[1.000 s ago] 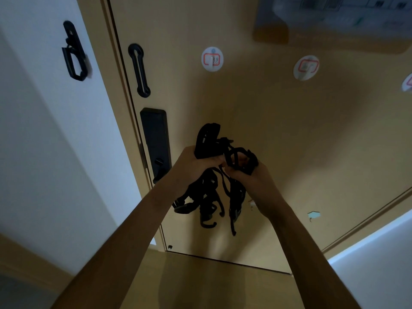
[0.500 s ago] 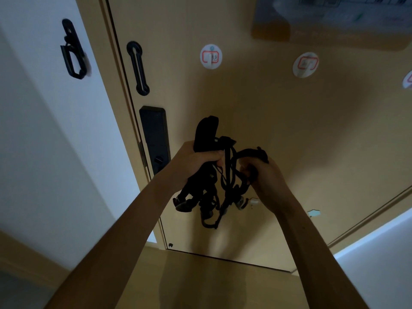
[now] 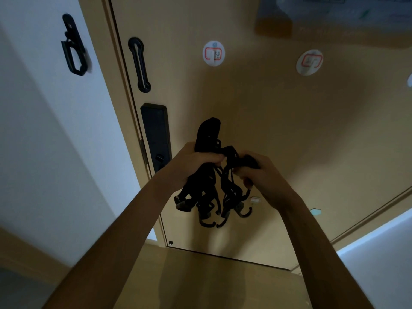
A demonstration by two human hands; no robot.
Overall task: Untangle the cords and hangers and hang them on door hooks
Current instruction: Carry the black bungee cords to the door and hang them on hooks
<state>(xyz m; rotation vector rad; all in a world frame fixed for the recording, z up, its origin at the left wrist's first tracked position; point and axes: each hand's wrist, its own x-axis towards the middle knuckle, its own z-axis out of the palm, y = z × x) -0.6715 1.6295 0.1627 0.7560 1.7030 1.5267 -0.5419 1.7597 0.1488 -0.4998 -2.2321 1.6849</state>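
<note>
A black tangle of cords and hangers hangs in front of the tan door, held by both hands. My left hand grips its upper left part, where a broad black end sticks up above the fist. My right hand is closed on a bunch of cords at the upper right. Several small hooked ends dangle below the hands. Two round white adhesive door hooks sit higher up on the door, bare.
A black lock panel and a black door-chain slide are at the door's left edge. A black latch bracket is on the white wall to the left. A paper sheet hangs at the top right.
My hands have drawn a little apart, the right one shifting rightward and pulling cords out of the bundle. The dangling hooked ends have spread wider below.
</note>
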